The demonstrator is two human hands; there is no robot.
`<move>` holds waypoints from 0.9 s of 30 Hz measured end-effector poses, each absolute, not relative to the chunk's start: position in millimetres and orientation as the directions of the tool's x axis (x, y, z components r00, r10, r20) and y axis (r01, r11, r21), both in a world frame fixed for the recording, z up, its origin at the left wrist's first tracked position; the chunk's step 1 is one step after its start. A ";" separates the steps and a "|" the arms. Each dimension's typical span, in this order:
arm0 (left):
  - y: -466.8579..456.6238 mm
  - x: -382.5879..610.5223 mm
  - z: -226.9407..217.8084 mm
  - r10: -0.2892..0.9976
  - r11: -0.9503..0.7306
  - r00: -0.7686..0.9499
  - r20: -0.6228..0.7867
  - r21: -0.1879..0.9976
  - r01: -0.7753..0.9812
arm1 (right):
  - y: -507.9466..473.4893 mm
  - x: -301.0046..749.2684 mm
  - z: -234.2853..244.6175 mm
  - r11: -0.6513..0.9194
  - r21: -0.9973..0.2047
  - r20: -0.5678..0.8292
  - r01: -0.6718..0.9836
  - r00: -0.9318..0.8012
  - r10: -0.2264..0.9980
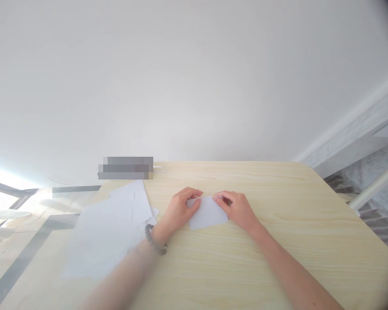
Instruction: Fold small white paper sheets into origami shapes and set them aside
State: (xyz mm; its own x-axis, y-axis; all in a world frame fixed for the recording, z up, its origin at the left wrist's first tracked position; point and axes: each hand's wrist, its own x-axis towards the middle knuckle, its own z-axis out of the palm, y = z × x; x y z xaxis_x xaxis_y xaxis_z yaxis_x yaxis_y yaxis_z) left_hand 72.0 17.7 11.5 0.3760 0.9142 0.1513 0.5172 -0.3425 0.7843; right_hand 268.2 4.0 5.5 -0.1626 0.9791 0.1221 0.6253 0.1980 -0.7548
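Note:
A small white piece of paper (pixel 208 214) lies on the wooden table between my two hands. My left hand (pixel 183 206) is at its far left corner, thumb resting on top and fingers curled round the far side. At the far right corner my right hand (pixel 235 208) pinches the paper's edge between thumb and fingers. Whether the paper is folded I cannot tell. A dark beaded bracelet (pixel 150 233) circles my left wrist.
Several larger white sheets (pixel 98 234) overlap on the left of the table (pixel 297 232). A blurred-out grey object (pixel 126 168) with a white cable (pixel 160 168) stands at the back left. Behind the table rises a pale wall (pixel 194 86); a light pole (pixel 377 185) slants at the right.

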 end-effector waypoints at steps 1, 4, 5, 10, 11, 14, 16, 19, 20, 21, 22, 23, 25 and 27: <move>17.4 72.6 10.8 0.902 -0.379 0.393 0.179 0.764 0.522 | 3.9 267.2 5.0 0.192 -0.748 0.124 0.635 -0.150 0.981; 16.8 73.0 8.3 0.864 -0.471 0.450 0.227 0.680 0.562 | 3.6 265.4 5.0 0.178 -0.740 0.128 0.649 -0.124 0.984; 16.7 72.8 7.5 0.857 -0.489 0.460 0.233 0.653 0.579 | 3.5 265.3 5.3 0.176 -0.738 0.131 0.652 -0.117 0.984; 18.4 72.0 2.6 0.860 -0.502 0.450 0.240 0.554 0.664 | 2.6 268.5 6.9 0.222 -0.726 0.163 0.651 -0.151 0.975; 18.9 71.9 1.7 0.863 -0.499 0.445 0.240 0.544 0.675 | 2.3 269.6 6.9 0.249 -0.723 0.178 0.644 -0.175 0.968; 19.4 71.1 0.9 0.865 -0.498 0.439 0.243 0.522 0.692 | 1.3 272.1 5.0 0.341 -0.712 0.241 0.613 -0.243 0.940; 18.1 70.1 2.1 0.849 -0.526 0.465 0.252 0.500 0.688 | 0.4 272.4 2.4 0.418 -0.668 0.305 0.615 -0.285 0.909; 15.0 68.6 4.7 0.812 -0.581 0.524 0.257 0.439 0.686 | -1.0 270.7 -1.7 0.534 -0.511 0.394 0.674 -0.369 0.842; 14.1 68.3 5.2 0.806 -0.590 0.533 0.256 0.417 0.692 | -1.5 270.0 -2.6 0.559 -0.460 0.401 0.690 -0.401 0.824; 13.5 68.1 5.4 0.807 -0.590 0.533 0.254 0.399 0.702 | -2.0 269.3 -3.3 0.576 -0.423 0.398 0.700 -0.427 0.812; 13.1 68.1 5.3 0.812 -0.583 0.526 0.254 0.388 0.714 | -2.4 268.8 -3.6 0.584 -0.403 0.394 0.705 -0.443 0.806; 13.1 68.1 5.1 0.819 -0.573 0.515 0.253 0.385 0.723 | -2.8 268.4 -3.8 0.585 -0.400 0.389 0.706 -0.447 0.805; 13.6 68.0 5.1 0.831 -0.556 0.495 0.253 0.394 0.732 | -3.2 268.3 -4.2 0.567 -0.427 0.388 0.704 -0.424 0.819; 13.9 67.6 6.0 0.828 -0.561 0.501 0.253 0.407 0.721 | -3.4 268.8 -4.9 0.535 -0.465 0.396 0.705 -0.375 0.838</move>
State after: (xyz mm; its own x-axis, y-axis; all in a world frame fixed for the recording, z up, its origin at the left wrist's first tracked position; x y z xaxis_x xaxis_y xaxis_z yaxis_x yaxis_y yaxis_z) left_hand 67.6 13.9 6.0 0.5010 0.8277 0.2526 0.7213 -0.5607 0.4065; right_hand 268.8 -3.4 -4.9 -0.3754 0.8382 0.3956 0.7050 0.5353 -0.4653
